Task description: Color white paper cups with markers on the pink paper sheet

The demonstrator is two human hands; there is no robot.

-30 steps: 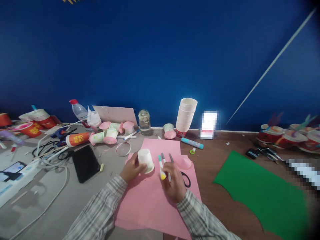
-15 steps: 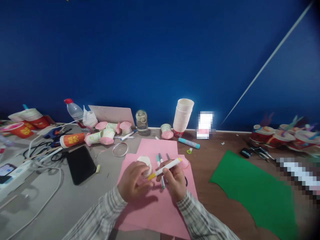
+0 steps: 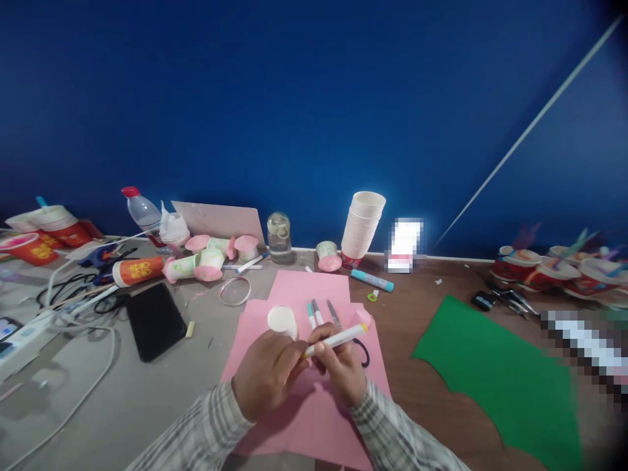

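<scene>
Both my hands meet over the pink paper sheets [image 3: 304, 405]. My right hand [image 3: 343, 369] grips a white marker with a yellow end [image 3: 338, 339], held almost level. My left hand [image 3: 267, 373] is closed around the marker's near tip, fingers pinching it. A small white paper cup [image 3: 282, 320] stands upside down on the pink paper just beyond my left hand, free of it. Two teal-capped markers [image 3: 314, 314] and scissors [image 3: 343, 327] lie on the paper beyond my right hand.
A stack of white cups [image 3: 364, 226], a glass jar [image 3: 278, 237], a water bottle [image 3: 140, 209] and decorated cups line the back by the blue wall. A black phone [image 3: 153, 320] and cables lie left. A green sheet [image 3: 500, 373] lies right.
My left hand let go of the white cup and came onto the marker's tip. My right hand picked up the yellow-ended marker and turned it level.
</scene>
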